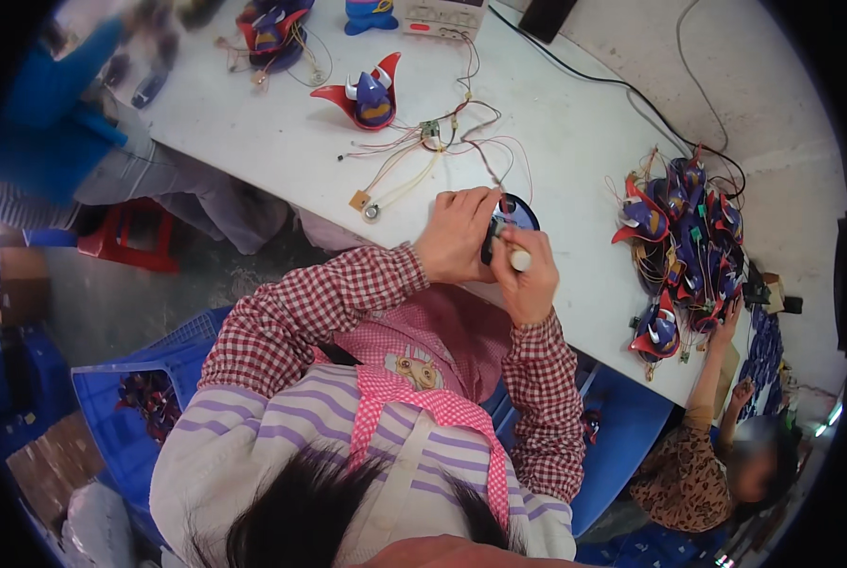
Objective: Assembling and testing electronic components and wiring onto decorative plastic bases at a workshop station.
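My left hand is closed around a dark round part with a blue rim, near the table's front edge. Against the same part, my right hand grips a tool with a pale rounded handle; its working tip is hidden by my fingers. Thin wires run from around the round part to a small green circuit board. A small round metal-rimmed component and a tan square piece lie wired beside my left hand. Beyond them sits a purple horned toy head with red wings.
More wired toy heads are heaped at the table's right, where a co-worker's hand reaches in. A power-supply-like box stands at the back. Another person in blue is at the left. Blue crates flank me.
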Tool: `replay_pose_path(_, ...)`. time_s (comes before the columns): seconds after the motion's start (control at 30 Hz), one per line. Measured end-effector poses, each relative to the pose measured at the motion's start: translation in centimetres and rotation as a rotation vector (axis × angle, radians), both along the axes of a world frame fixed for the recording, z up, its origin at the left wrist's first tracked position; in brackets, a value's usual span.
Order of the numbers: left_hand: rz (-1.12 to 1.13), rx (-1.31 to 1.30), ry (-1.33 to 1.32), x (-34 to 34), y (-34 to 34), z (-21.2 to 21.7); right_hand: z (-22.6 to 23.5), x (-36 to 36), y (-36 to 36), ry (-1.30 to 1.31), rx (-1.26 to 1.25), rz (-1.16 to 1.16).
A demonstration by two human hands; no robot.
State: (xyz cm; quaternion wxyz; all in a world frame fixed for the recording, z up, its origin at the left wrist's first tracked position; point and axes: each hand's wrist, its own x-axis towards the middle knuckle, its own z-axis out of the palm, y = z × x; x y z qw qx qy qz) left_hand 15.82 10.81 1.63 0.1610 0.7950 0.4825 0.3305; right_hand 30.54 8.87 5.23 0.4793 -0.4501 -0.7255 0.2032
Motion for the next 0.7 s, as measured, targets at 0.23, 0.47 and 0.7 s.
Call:
replay_pose_path(0.23,0.000,0.094,-0.185,-3.4,-1.8,2.0,2.4,6.2,7.0,0.114,-0.350,-0.323)
replay_pose_path(0.47,0.543,0.080,-0.098,-17.6,2.6,0.0,0.6,7.4,9.6,0.195,-0.574,-0.387)
replay_pose_path(0.7,0.772,-0.203,-0.129,-18.5,7.7,0.9,2.3,-1.5,4.1,-0.078,0.051,-0.078)
